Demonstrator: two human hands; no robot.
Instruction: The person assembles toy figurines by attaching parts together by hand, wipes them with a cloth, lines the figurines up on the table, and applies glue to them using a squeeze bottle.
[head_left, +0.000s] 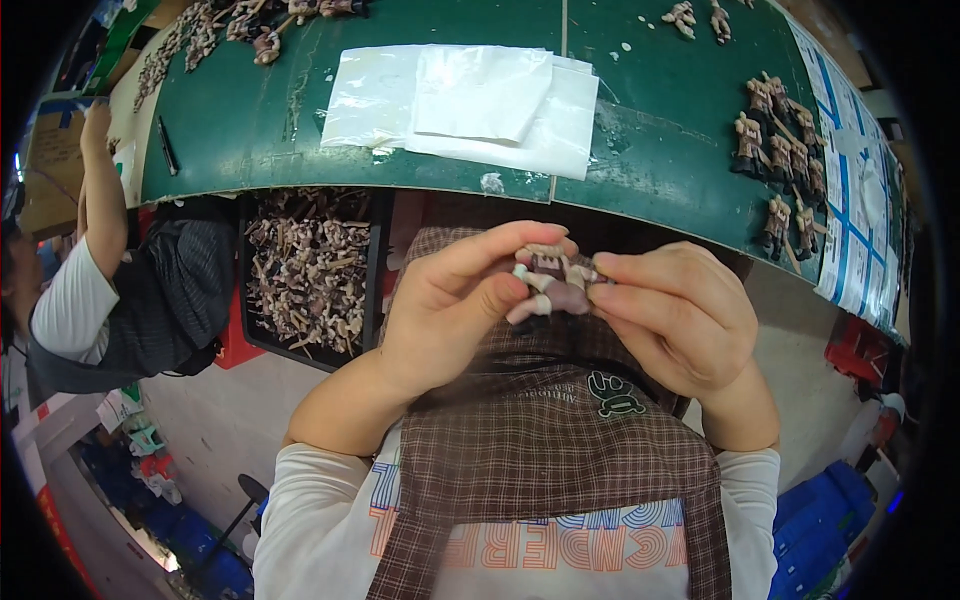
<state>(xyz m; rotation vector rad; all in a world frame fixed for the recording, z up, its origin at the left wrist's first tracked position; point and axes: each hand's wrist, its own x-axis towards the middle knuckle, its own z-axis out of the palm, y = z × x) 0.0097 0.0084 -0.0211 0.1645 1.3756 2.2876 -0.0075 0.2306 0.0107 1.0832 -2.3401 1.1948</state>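
Between my two hands, above my lap, is a small toy figure (pixel 566 297) with pale limbs, a brown-mauve body and dark lower parts. My left hand (pixel 460 300) pinches its left side between thumb and fingers. On the other side, my right hand (pixel 690 310) closes thumb and fingertips on the figure's end. Fingers cover parts of it, so its full shape is hard to make out. Left of my lap, a black tray (pixel 376 262) is heaped with many similar figures or figure parts (pixel 310 275).
White sheets (pixel 480 95) lie on the green table (pixel 660 150). Finished-looking figures (pixel 780 140) stand grouped at the right, and loose parts (pixel 200 35) are piled at the far left beyond a black pen (pixel 167 146). Another person (pixel 90 270) sits at the left.
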